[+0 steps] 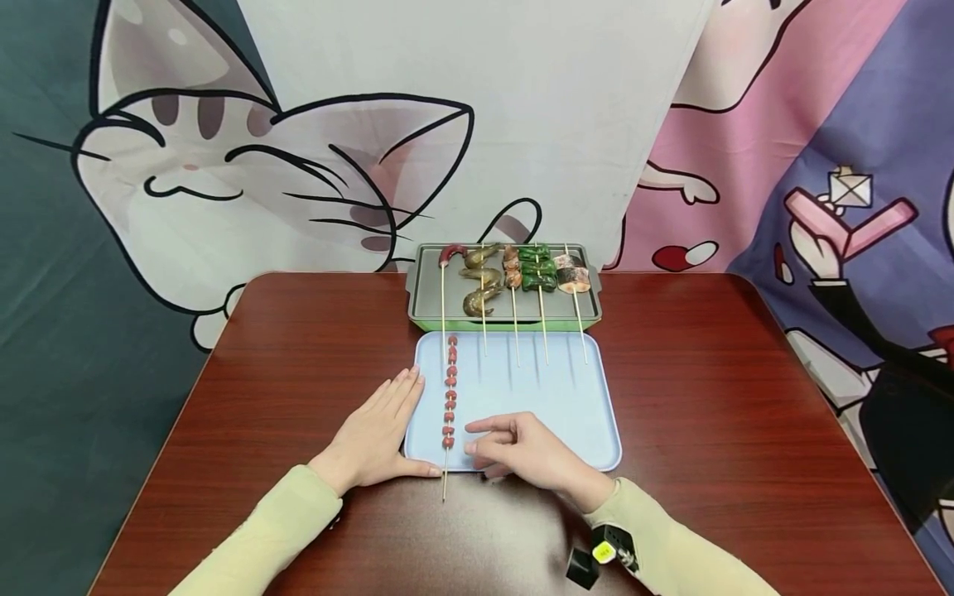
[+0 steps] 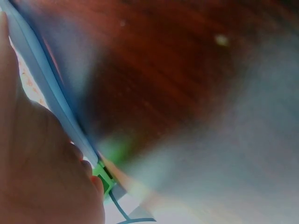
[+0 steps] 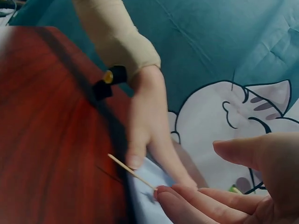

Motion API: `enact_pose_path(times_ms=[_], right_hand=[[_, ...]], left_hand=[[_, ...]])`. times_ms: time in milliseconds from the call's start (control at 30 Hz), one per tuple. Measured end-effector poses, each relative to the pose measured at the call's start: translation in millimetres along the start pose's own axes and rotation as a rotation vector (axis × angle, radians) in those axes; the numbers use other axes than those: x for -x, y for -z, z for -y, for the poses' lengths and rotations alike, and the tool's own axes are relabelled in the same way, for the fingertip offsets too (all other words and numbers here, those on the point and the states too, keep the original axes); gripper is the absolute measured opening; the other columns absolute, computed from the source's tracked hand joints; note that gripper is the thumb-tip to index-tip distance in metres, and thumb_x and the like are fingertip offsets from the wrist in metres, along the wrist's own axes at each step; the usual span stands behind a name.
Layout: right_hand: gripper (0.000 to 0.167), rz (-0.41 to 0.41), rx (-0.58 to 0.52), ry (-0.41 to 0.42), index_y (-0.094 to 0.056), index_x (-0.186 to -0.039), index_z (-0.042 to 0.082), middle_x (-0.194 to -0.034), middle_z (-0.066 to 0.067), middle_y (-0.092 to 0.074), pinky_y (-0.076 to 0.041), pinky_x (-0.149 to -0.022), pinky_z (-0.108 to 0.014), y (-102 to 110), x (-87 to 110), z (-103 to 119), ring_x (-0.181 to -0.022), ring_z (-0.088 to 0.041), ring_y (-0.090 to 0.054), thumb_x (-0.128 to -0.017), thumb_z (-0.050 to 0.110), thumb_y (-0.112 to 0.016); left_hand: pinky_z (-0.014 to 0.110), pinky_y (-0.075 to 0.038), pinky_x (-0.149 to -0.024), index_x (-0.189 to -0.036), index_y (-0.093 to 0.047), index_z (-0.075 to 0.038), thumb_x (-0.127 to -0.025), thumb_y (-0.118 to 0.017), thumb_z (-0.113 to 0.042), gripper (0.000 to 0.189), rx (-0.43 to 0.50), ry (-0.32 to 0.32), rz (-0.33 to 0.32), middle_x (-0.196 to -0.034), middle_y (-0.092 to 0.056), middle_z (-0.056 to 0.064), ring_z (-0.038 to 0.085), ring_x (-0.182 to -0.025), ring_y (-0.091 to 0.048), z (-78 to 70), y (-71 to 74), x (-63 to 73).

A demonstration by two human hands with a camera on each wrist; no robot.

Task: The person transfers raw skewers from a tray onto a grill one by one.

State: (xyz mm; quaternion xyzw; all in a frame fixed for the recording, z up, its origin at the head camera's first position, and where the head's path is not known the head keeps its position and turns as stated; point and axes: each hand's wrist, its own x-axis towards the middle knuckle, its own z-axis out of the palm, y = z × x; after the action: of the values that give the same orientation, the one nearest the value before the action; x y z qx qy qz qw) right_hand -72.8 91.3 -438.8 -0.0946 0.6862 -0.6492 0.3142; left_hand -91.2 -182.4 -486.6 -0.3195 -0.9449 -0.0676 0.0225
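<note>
A skewer of small red meat pieces [image 1: 450, 394] lies lengthwise along the left side of the light blue tray [image 1: 537, 406], its bare stick end [image 3: 126, 167] reaching past the near rim. My left hand [image 1: 376, 434] rests at the tray's left edge, fingers straight and thumb by the near left corner, close to the stick. Over the tray, just right of the skewer, my right hand [image 1: 525, 447] holds nothing, its fingers loosely bent and thumb apart. In the right wrist view its fingertips [image 3: 170, 196] overlap the skewer's near end.
Behind the tray stands a grey grill pan [image 1: 426, 300] with a green base. Across it lie skewers of a curled red piece [image 1: 450, 254], shrimp [image 1: 483, 300], meat chunks [image 1: 512, 266], green peppers [image 1: 538, 269] and fish [image 1: 572, 274]; their sticks extend over the tray. A brown wooden table [image 1: 708, 414] supports everything.
</note>
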Motion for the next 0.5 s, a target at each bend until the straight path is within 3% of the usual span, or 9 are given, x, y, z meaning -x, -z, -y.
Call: enact_pose_path(times_ms=[500], right_hand=[[0.052,0.08,-0.129,-0.118,-0.052,-0.139,-0.014,-0.101,-0.024,-0.073,-0.062,-0.075,-0.043,-21,5.4,-24,-0.089,-0.037,-0.073,-0.096,0.012,-0.069]], left_hand=[[0.047,-0.024,-0.12,-0.154,-0.031,0.01,-0.077,-0.052,-0.09,0.128,0.015,0.002,-0.004,-0.164,-0.022,0.024,0.036,-0.15,-0.023,4.4,-8.6,0.5]])
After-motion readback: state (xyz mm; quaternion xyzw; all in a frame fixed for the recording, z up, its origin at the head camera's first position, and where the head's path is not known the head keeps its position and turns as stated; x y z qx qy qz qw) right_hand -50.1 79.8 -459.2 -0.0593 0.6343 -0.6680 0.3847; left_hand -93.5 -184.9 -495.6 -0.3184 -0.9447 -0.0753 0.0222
